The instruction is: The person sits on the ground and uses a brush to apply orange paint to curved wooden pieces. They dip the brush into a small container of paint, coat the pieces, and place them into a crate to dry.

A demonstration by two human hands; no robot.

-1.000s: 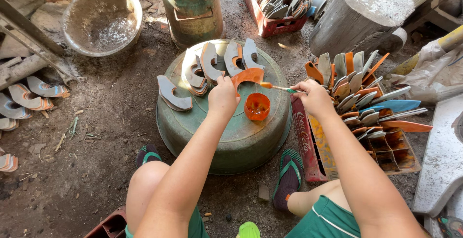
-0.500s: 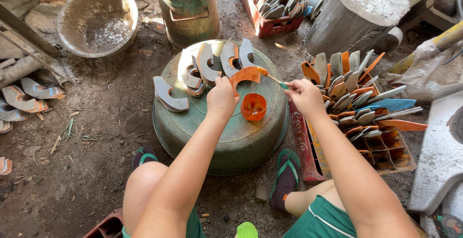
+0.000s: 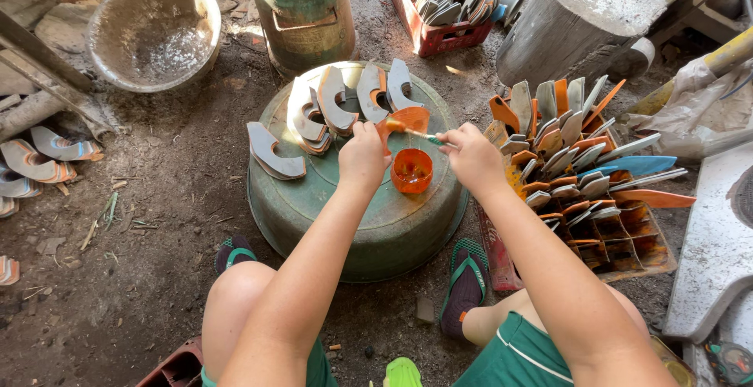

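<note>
head view: right hand [image 3: 473,157] clamped on brush [image 3: 413,131], tip now on orange piece [image 3: 408,119] (left hand [image 3: 362,156] gripping it)

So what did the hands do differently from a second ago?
Not much. The right hand slid the brush left, so its tip now touches the orange piece that the left hand holds. Both kept their grip. The orange cup and grey pieces stayed on the green tub.

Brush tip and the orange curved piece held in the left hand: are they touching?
Touching. The head view shows the brush, held by the right hand, with its tip laid on the orange curved piece that the left hand grips.
</note>
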